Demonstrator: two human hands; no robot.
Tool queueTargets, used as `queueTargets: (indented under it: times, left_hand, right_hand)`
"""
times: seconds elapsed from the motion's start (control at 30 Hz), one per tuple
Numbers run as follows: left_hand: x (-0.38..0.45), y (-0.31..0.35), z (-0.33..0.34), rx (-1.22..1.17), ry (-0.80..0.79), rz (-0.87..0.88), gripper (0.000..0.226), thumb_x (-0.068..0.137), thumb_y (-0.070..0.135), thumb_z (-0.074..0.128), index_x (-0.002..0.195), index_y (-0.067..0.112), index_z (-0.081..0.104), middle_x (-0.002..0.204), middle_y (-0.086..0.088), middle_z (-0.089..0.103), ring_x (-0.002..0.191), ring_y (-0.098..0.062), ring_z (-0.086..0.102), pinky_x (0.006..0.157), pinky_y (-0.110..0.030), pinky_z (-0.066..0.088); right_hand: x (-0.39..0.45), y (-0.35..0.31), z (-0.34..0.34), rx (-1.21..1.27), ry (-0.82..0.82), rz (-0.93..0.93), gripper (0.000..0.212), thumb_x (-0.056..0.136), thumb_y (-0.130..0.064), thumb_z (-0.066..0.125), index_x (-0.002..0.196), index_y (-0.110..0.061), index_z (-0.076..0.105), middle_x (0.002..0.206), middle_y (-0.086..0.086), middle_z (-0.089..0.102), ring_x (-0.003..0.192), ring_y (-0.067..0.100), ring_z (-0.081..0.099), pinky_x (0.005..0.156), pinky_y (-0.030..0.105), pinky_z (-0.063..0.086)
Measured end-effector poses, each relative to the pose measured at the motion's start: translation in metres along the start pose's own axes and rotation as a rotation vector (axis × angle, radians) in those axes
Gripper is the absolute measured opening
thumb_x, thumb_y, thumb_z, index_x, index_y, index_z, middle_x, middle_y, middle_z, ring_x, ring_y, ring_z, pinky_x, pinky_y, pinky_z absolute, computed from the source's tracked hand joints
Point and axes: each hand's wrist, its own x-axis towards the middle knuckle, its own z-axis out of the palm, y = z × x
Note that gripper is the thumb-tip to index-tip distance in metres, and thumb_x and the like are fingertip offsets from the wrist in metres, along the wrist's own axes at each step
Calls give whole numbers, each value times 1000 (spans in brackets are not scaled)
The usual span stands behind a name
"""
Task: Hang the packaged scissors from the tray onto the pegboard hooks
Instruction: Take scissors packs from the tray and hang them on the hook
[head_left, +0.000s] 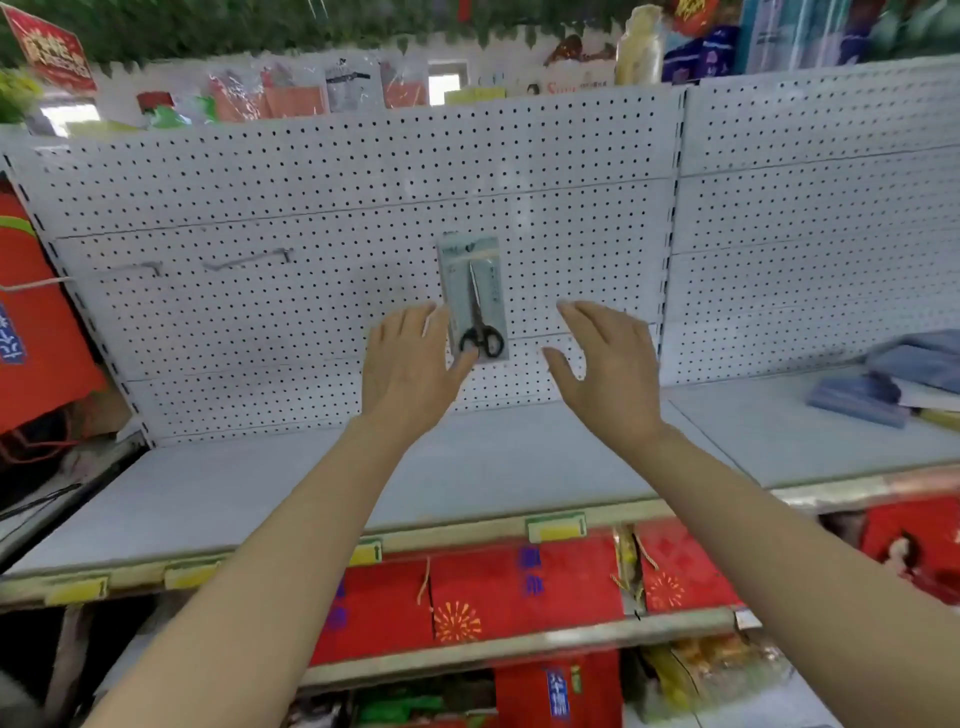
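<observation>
A pack of black-handled scissors (475, 296) hangs upright on the white pegboard (311, 187), near its middle. My left hand (410, 364) is raised just left of the pack with straight fingers, its thumb tip by the pack's lower edge. My right hand (605, 364) is held up to the right of the pack, fingers spread, touching nothing. Two bare metal hooks (249, 260) (137, 267) stick out of the board further left. No tray is in view.
A grey shelf board (311, 493) runs below the pegboard. Folded blue cloth items (893, 379) lie on it at the right. Red packaged goods (519, 592) fill the lower shelves, and a red banner (36, 322) hangs at the left.
</observation>
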Motion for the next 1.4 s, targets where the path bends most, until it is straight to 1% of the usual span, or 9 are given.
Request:
queueTargets:
  times: [0.37,0.6,0.77,0.9,1.07,1.17,1.23,1.3,1.4]
  left_hand:
    - [-128,126,41,-159,-197,208,54,93,41,54,136,8,51,134,-14,56,121,-37,49,99,-47,36]
    - [-239,244,114,-254,-432,332,49,87,42,51,125,13,58,124,-8,61,112,-33,55,92,-43,42]
    - [-321,325,177,-283,-652,394,49,88,41,57,129,12,56,126,-7,60,111,-30,56,93,-41,43]
    - [-392,368,219,-261,-866,379,48,90,39,58,128,10,56,123,-8,61,109,-30,57,92,-41,44]
    - [-474,385,252,-181,-1040,309,49,66,39,80,106,13,70,97,-5,70,84,-26,65,75,-37,53]
    - [-511,388,267,-168,-1120,281,46,66,39,80,102,13,71,92,-6,69,79,-26,64,69,-37,53]
    - [-530,393,274,-149,-1169,277,46,59,40,84,94,14,72,85,-6,69,73,-26,64,64,-35,52]
    - [-548,400,281,-151,-1171,271,42,54,38,87,86,14,72,78,-6,67,67,-25,63,60,-35,52]
    - [-573,411,289,-190,-1161,299,43,55,31,85,92,13,72,81,-3,66,72,-24,62,61,-36,52]
  right_hand:
    - [-150,49,-137,-248,-177,52,41,84,-25,62,119,-5,64,109,11,67,100,31,62,86,39,42]
    - [-316,130,-205,-366,-503,262,35,85,-21,59,116,-5,65,101,10,68,91,33,63,82,44,44]
    - [-428,171,-244,-386,-732,401,38,76,-16,72,111,-3,69,98,12,71,85,34,67,80,45,52]
    - [-500,193,-250,-357,-918,448,46,62,-10,86,106,-3,72,96,10,72,83,32,69,82,41,52]
    - [-570,209,-217,-299,-1132,397,39,59,-13,83,97,-6,73,90,9,73,79,31,69,84,38,46]
    - [-600,213,-187,-234,-1309,358,49,49,-19,90,93,-7,72,88,9,72,80,30,69,78,38,53]
    - [-612,214,-170,-206,-1456,340,60,58,-27,87,111,-6,67,106,12,69,99,32,65,88,42,50]
    - [-626,215,-155,-202,-1573,316,73,80,-36,71,140,-7,43,141,14,46,130,33,43,109,44,30]
    - [-646,217,-140,-247,-1685,281,88,83,-47,64,150,-10,21,153,13,23,142,34,21,117,47,14]
